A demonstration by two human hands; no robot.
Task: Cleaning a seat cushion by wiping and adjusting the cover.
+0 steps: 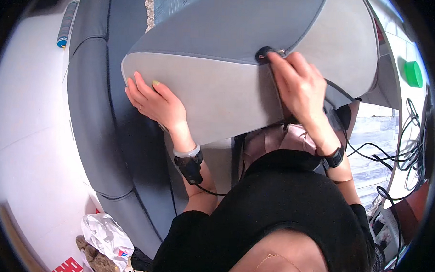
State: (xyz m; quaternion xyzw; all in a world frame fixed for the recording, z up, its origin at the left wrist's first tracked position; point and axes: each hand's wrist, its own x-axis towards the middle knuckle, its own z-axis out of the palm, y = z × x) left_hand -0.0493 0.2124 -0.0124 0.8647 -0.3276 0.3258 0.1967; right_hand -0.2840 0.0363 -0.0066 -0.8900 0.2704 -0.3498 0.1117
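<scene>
A large cushion [223, 86], in light grey with a darker blue-grey panel, lies across the sofa in front of me. My left hand [161, 103] rests on its light grey face near the left end, fingers spread and holding nothing. Near the seam where the panels meet, my right hand [300, 85] grips a small dark object [264, 55] with a metallic part; its exact kind cannot be told. Part of it is hidden by my fingers. A dark strap or cable runs from behind my right hand to the right.
The blue-grey sofa [92, 121] runs along the left. A white plastic bag [106, 236] lies at the lower left. On the white surface at the right are a green round container [413, 74] and tangled black cables [412, 153]. A patterned roll [67, 24] lies upper left.
</scene>
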